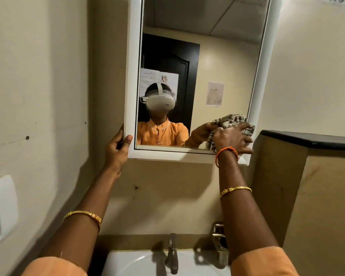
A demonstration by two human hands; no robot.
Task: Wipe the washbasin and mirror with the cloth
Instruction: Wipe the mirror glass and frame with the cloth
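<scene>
Cream-painted bathroom wall, small white-framed mirror (199,76) mounted above a white washbasin (127,263) with a metal tap (172,253) at centre; a second chrome fitting sits to the tap's right, partly behind the forearm. Left hand (117,150) grasps the mirror frame at its lower left corner, thumb over the front edge, apparently steadying it. Right hand (232,138) is clenched around a bunched checked cloth (230,121), pressing it against the glass at the lower right corner, just above the bottom frame rail. Water droplets visible on the back of that hand, so the cloth is likely damp. Progress, as a judgement: work is on the mirror phase, at its lowest corner. Glass above shows a clear reflection with no obvious streaks, but whether it has been wiped cannot be told. Basin rim visible below looks clean and white, though only a part shows; its state is uncertain too.
</scene>
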